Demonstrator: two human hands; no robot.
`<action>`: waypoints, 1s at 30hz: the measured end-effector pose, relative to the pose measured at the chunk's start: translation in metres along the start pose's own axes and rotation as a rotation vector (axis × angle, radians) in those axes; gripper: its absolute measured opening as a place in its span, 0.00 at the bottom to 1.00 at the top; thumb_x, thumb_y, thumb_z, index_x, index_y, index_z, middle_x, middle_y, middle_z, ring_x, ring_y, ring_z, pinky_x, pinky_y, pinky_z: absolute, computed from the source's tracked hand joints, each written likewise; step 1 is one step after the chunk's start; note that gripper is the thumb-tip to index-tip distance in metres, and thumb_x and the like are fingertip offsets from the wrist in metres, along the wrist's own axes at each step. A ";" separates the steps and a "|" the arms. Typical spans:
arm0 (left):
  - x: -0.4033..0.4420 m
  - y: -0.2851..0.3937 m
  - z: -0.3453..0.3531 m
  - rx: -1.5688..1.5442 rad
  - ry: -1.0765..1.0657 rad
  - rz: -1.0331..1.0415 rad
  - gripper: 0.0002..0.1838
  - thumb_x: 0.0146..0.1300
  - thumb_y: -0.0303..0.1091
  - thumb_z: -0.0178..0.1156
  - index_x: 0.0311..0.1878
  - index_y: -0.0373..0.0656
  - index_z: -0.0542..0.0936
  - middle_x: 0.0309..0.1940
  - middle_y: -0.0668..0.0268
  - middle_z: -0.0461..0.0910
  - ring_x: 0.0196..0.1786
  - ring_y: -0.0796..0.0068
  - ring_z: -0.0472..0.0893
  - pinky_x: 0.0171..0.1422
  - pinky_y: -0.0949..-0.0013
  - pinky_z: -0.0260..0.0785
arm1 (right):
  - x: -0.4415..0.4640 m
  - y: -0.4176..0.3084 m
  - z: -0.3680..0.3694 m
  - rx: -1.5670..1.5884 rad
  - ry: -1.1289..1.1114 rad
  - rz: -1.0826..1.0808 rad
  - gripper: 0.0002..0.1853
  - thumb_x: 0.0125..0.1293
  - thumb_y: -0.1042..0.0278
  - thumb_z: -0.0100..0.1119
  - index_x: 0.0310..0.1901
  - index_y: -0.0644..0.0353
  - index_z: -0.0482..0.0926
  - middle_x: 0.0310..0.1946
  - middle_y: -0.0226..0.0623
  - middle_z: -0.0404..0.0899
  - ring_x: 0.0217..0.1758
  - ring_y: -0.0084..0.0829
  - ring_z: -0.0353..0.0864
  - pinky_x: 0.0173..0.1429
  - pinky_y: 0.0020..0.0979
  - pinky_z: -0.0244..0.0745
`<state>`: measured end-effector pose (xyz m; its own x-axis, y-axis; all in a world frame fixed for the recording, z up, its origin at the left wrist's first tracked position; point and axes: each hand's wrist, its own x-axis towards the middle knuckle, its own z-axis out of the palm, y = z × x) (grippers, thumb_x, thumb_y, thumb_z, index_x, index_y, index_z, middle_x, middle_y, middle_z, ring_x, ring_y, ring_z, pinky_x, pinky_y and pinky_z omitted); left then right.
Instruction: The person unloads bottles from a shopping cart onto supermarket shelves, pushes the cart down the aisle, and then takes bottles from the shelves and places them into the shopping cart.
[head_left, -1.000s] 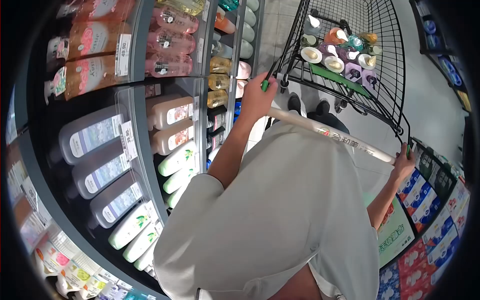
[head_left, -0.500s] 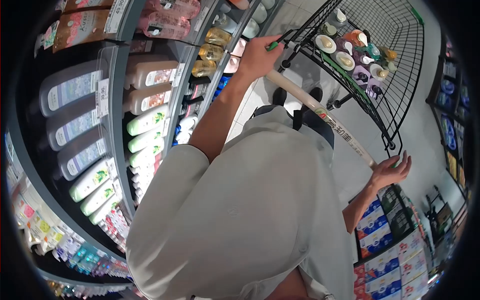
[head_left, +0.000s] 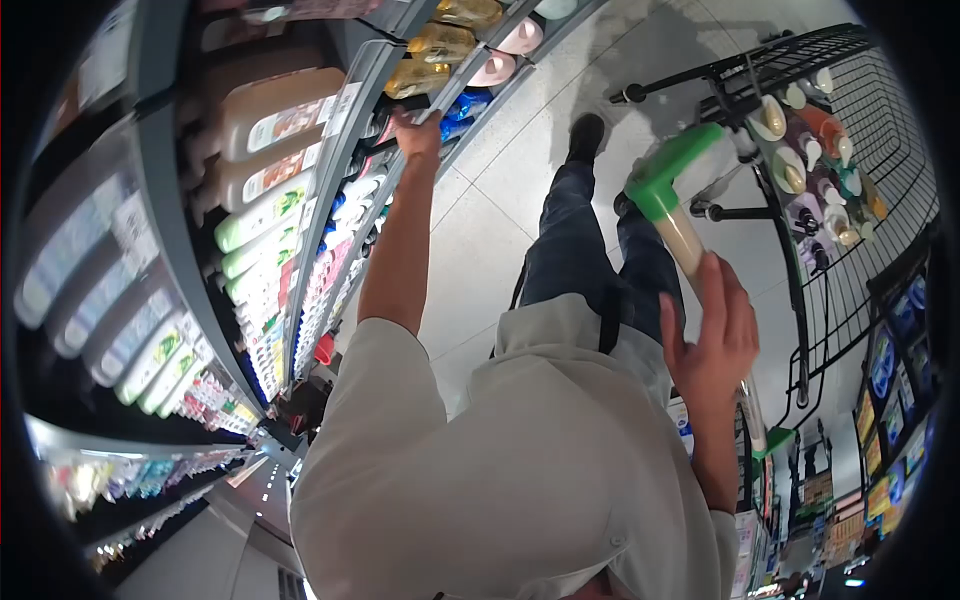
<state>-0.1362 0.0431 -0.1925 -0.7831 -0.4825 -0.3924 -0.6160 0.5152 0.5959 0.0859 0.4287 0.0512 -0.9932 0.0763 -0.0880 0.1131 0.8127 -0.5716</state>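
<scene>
While your left hand (head_left: 420, 138) reached up to the shelving (head_left: 160, 190), your right hand (head_left: 715, 345) was over the cart handle (head_left: 679, 237) on your other side. Your left fingers were bent in among the dark-capped goods (head_left: 408, 103), and I could not tell whether they were clamped on one or only touching it. Just beside them, yellow bottles (head_left: 441, 43) stood on one side and blue items (head_left: 468, 103) on another. Brown bottles (head_left: 280, 122) and green-and-white bottles (head_left: 262, 216) filled the row nearer your left sleeve (head_left: 385, 375).

Your right fingers were stretched out and close together, with the thumb apart from them; they were not curled round the cart handle, which passed behind your hand, and I could not tell how firmly the palm met it. One green end (head_left: 690, 152) of the bar showed beyond your fingertips, the other past your wrist. The cart (head_left: 798, 372) stood at an angle to your right, and pump bottles (head_left: 826, 128) in orange, purple, teal and other colours were grouped inside its wire basket, toward the handle side. Your shoe (head_left: 587, 138) was on the tiled floor (head_left: 480, 225), between shelving and cart.
</scene>
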 end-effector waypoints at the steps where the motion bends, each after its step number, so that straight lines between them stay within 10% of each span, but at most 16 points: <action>1: 0.041 -0.041 0.014 -0.165 0.182 0.045 0.51 0.50 0.24 0.77 0.77 0.42 0.60 0.62 0.53 0.77 0.62 0.62 0.78 0.67 0.64 0.68 | 0.003 0.000 0.003 -0.049 0.001 -0.015 0.33 0.65 0.67 0.71 0.70 0.63 0.70 0.56 0.53 0.80 0.52 0.55 0.83 0.53 0.47 0.79; 3: 0.105 -0.095 0.029 -0.313 0.260 0.075 0.59 0.48 0.18 0.76 0.80 0.49 0.51 0.68 0.54 0.71 0.70 0.58 0.72 0.74 0.61 0.63 | 0.003 0.002 0.003 -0.107 -0.022 -0.003 0.36 0.65 0.67 0.71 0.72 0.65 0.67 0.54 0.55 0.81 0.49 0.56 0.84 0.50 0.48 0.80; 7: 0.122 -0.071 0.038 -0.595 0.079 0.172 0.41 0.51 0.11 0.72 0.69 0.45 0.69 0.63 0.62 0.79 0.63 0.61 0.80 0.67 0.56 0.75 | 0.008 0.006 0.001 -0.153 -0.002 -0.023 0.36 0.72 0.54 0.65 0.73 0.63 0.62 0.52 0.53 0.83 0.46 0.50 0.84 0.46 0.47 0.80; 13: 0.199 -0.098 0.035 -0.263 0.116 0.165 0.36 0.52 0.41 0.82 0.62 0.40 0.78 0.58 0.63 0.85 0.62 0.64 0.82 0.65 0.65 0.74 | -0.015 0.009 -0.009 -0.164 -0.075 0.085 0.39 0.67 0.57 0.70 0.70 0.75 0.65 0.60 0.59 0.80 0.60 0.58 0.81 0.64 0.51 0.75; 16: 0.204 -0.081 0.033 0.181 0.096 0.177 0.38 0.66 0.57 0.68 0.70 0.39 0.75 0.63 0.58 0.82 0.68 0.62 0.78 0.71 0.67 0.68 | -0.018 0.003 -0.010 -0.204 -0.096 0.146 0.38 0.67 0.57 0.70 0.70 0.74 0.66 0.63 0.60 0.77 0.65 0.58 0.78 0.68 0.51 0.72; 17: 0.240 -0.097 0.033 0.385 0.120 0.110 0.29 0.62 0.55 0.71 0.59 0.44 0.84 0.56 0.61 0.86 0.57 0.64 0.85 0.60 0.65 0.73 | -0.021 0.002 -0.011 -0.220 -0.106 0.165 0.38 0.67 0.58 0.69 0.70 0.74 0.66 0.63 0.61 0.76 0.66 0.59 0.77 0.68 0.52 0.72; 30: 0.254 -0.082 0.035 -0.123 -0.057 0.150 0.19 0.69 0.42 0.62 0.55 0.39 0.85 0.54 0.58 0.84 0.58 0.67 0.83 0.63 0.66 0.70 | -0.021 -0.004 -0.009 -0.212 -0.150 0.207 0.41 0.66 0.54 0.69 0.71 0.73 0.64 0.61 0.62 0.78 0.60 0.65 0.80 0.64 0.57 0.75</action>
<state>-0.2873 -0.0963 -0.3658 -0.8712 -0.3638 -0.3297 -0.4795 0.4862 0.7305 0.1064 0.4289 0.0629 -0.9328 0.1789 -0.3130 0.2878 0.8924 -0.3476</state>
